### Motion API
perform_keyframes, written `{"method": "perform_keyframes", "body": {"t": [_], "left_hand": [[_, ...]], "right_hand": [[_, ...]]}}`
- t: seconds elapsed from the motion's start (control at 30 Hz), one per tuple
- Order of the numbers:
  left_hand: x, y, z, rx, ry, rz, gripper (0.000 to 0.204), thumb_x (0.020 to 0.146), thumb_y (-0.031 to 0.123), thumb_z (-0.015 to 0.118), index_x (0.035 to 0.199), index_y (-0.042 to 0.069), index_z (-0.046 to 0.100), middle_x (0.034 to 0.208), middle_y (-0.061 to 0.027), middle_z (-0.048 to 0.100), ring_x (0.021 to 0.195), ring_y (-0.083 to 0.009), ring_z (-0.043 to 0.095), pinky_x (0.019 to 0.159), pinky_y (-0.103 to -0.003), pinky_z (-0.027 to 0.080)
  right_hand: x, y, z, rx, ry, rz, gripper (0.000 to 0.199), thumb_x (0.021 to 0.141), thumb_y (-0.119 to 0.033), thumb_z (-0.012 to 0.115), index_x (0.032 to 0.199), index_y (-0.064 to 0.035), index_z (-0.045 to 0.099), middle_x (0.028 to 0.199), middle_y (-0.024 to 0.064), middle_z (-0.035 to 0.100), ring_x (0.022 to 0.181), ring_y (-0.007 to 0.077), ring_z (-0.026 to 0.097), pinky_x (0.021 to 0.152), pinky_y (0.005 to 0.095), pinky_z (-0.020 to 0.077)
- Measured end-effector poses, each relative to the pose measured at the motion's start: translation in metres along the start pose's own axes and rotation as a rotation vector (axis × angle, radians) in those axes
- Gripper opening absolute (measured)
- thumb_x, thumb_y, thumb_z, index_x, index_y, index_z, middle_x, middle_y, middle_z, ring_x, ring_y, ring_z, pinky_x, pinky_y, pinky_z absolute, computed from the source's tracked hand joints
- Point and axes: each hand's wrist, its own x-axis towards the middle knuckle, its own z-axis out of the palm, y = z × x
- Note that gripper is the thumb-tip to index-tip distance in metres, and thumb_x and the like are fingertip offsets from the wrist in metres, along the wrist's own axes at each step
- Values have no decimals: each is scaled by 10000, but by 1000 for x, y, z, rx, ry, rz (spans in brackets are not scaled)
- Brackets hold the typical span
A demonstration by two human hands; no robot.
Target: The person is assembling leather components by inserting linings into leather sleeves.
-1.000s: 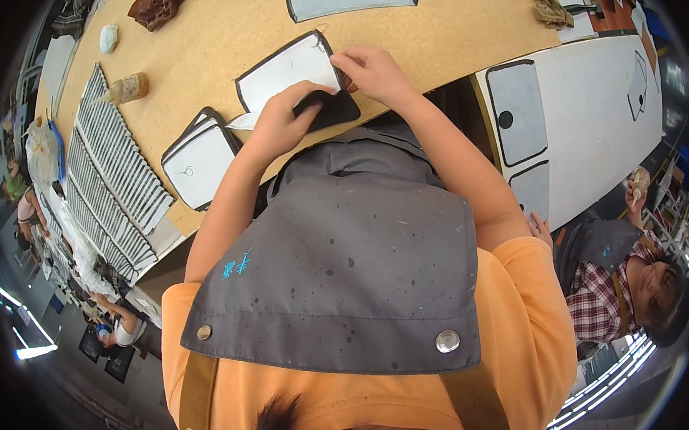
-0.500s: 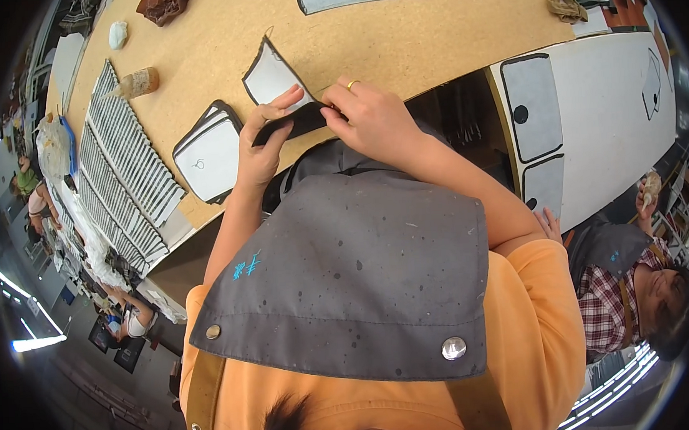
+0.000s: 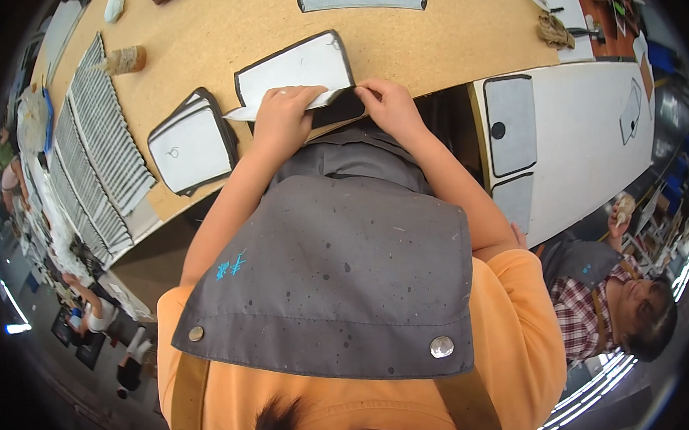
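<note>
Basically, looking at a black-edged panel, white-faced, lying at the near edge of the tan table, just past the apron. Lies flat on the far part; shows a black flap on the near part, with a white strip running along it and poking out left past the left hand. Cannot tell whether made of one folded piece or two layers.

Clamped on the left by curled fingers over strip and flap, with no clear view of the thumb. Pinched on the right between the fingertips of the right hand, at the right end of the flap.

Probably light, thin and bendy, with maybe a bit more stiffness along the black border. Looks matte, so likely not slippery. Not fragile as such, but apt to crease or skew if pulled unevenly. Best gripped by the border, one pinch at each end of the flap; better not to press mid-face or tug at the loose strip.

Also on the table: similar stacked panels just left, then striped strips farther left, near a small bottle.
</note>
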Motion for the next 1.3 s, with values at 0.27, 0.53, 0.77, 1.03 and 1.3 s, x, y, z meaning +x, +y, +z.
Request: {"method": "perform_keyframes", "body": {"t": [0.27, 0.53, 0.77, 1.03, 1.3], "left_hand": [[10, 5, 30, 57, -82, -41, 371, 704, -3, 564, 1058, 103, 601, 866, -70, 653, 803, -247, 602, 689, -363, 442], [9, -2, 43, 75, -49, -61, 362, 697, -4, 559, 1045, 87, 594, 842, -100, 648, 768, -272, 610, 663, -380, 460], [10, -6, 56, 141, -205, -157, 380, 696, 9, 563, 1067, 91, 581, 880, -123, 650, 829, -304, 623, 703, -406, 475], [11, 4, 54, 227, -293, -192, 338, 811, 38, 467, 1132, 84, 563, 1015, -141, 640, 1011, -333, 591, 828, -467, 458], [9, 6, 57, 241, -298, -223, 360, 800, 38, 475, 1150, 84, 544, 1146, -129, 593, 1084, -325, 551, 889, -484, 431]], "right_hand": [[71, 26, -10, 278, 115, 165, 364, 858, -249, 595, 1083, 30, 536, 860, 119, 617, 720, 166, 608, 641, 267, 488], [87, 33, -15, 436, 252, 180, 185, 804, -71, 634, 949, 23, 570, 788, 78, 598, 697, 138, 585, 626, 258, 491], [74, 31, -28, 573, 210, 312, 158, 816, -51, 620, 960, -11, 567, 798, 53, 593, 683, 123, 551, 641, 229, 470], [88, 24, -41, 1583, 12, 805, 279, 848, 61, 466, 1118, 12, 419, 821, 101, 448, 649, 149, 433, 606, 235, 432], [99, 35, -54, 1641, -153, 862, 291, 846, 40, 443, 1134, 5, 439, 789, 81, 445, 643, 146, 430, 585, 263, 410]]}}
